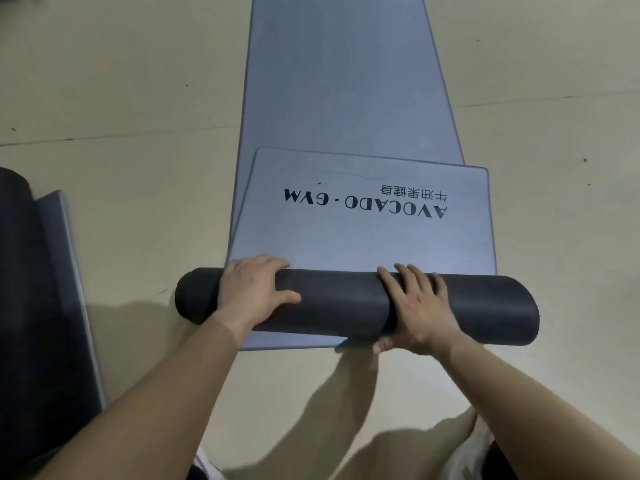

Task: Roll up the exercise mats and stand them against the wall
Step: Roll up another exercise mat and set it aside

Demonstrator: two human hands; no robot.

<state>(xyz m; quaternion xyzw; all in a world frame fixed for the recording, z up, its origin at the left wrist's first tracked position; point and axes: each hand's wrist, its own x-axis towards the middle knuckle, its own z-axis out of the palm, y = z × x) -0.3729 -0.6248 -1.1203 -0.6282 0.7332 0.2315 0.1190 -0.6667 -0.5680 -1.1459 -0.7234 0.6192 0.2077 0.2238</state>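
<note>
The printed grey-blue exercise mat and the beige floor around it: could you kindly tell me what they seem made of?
The printed grey-blue exercise mat: probably foam or rubber, matte; it curls into a thick dark roll without creasing. The beige floor: smooth, faintly seamed, perhaps vinyl or tile; I cannot tell which.

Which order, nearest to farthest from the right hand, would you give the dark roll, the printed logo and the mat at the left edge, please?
1. Dark roll, directly under the right hand, which grips it.
2. Printed logo, just ahead of the roll.
3. Mat at the left edge, far to the left, beyond the left hand.
</note>
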